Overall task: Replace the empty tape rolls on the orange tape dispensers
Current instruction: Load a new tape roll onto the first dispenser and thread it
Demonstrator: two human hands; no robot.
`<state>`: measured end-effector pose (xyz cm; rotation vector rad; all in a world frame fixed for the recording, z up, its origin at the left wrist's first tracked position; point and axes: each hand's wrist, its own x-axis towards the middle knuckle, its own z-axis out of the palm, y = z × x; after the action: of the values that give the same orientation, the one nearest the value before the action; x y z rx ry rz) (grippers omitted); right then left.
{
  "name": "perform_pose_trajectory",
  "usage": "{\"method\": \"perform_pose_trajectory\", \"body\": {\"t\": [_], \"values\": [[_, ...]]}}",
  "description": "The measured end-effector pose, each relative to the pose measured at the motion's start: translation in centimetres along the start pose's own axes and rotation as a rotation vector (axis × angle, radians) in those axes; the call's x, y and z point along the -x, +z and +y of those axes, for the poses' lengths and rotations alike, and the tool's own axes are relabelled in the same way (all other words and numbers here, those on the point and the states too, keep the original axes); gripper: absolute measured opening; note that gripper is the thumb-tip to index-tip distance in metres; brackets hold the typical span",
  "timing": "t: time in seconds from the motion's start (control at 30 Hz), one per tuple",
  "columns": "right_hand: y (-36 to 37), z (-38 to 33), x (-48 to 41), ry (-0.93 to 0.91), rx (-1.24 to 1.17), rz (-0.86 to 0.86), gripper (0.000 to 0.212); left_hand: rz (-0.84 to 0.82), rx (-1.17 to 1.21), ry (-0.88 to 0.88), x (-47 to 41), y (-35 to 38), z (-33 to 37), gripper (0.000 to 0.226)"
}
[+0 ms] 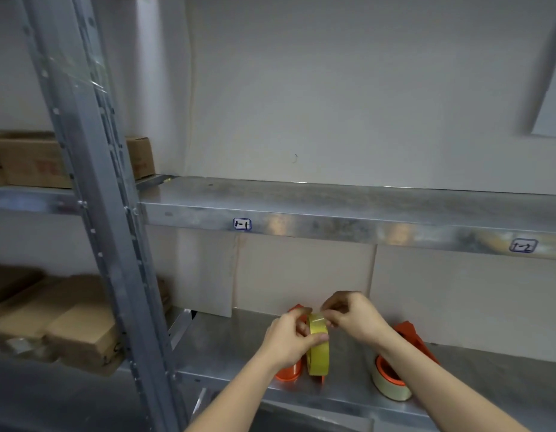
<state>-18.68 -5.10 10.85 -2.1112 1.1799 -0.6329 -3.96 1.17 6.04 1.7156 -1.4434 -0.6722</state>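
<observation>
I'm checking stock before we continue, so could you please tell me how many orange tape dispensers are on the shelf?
2: one orange dispenser sits on the lower shelf behind the hands, largely hidden; the other dispenser lies right of the right forearm, holding a roll. More may be out of view.

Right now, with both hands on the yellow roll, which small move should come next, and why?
Probably peel the tape end free. The left hand steadies the yellow tape roll upright, the right hand pinches at its top edge, and no loose strip shows yet to thread through the orange dispenser behind.
</observation>
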Motion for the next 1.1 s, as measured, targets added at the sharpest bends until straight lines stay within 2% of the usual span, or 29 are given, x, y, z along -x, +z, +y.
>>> {"method": "perform_pose_trajectory", "body": {"t": [0.17, 0.3, 0.43, 0.57, 0.67, 0.73, 0.83, 0.93, 1.03, 1.1], "values": [[1.1, 0.2, 0.2, -0.032, 0.073, 0.026, 0.013, -0.082, -0.063, 0.054, 0.8, 0.0, -0.7, 0.062], [2.3, 0.4, 0.8, -0.047, 0.035, 0.018, 0.024, -0.139, -0.091, 0.051, 1.2, -0.1, -1.6, 0.057], [3.0, 0.7, 1.2, -0.037, -0.013, 0.026, 0.016, -0.190, -0.138, 0.035, 1.7, 0.0, -2.4, 0.056], [4.0, 0.7, 1.4, -0.024, -0.044, 0.045, 0.009, -0.175, -0.181, 0.075, 2.1, 0.0, -3.3, 0.054], [4.5, 1.0, 1.5, -0.005, -0.094, 0.028, 0.006, -0.211, -0.147, 0.075, 2.1, -0.2, -4.1, 0.056], [4.8, 1.1, 1.5, 0.005, -0.123, 0.013, 0.006, -0.274, -0.132, 0.079, 1.7, -0.6, -4.9, 0.070], [5.1, 0.9, 1.5, 0.041, -0.171, 0.027, 0.009, -0.308, -0.164, 0.081, 0.4, -1.7, -6.7, 0.112], [5.4, 0.5, 1.1, 0.075, -0.189, 0.028, 0.013, -0.305, -0.275, 0.014, -0.8, -3.1, -7.8, 0.125], [5.4, 0.3, 0.7, 0.081, -0.163, 0.025, 0.016, -0.378, -0.323, -0.056, -1.5, -3.4, -8.6, 0.143], [5.4, 0.4, 0.1, 0.079, -0.132, 0.027, 0.020, -0.406, -0.357, -0.092, -2.0, -3.1, -9.0, 0.142]]}}
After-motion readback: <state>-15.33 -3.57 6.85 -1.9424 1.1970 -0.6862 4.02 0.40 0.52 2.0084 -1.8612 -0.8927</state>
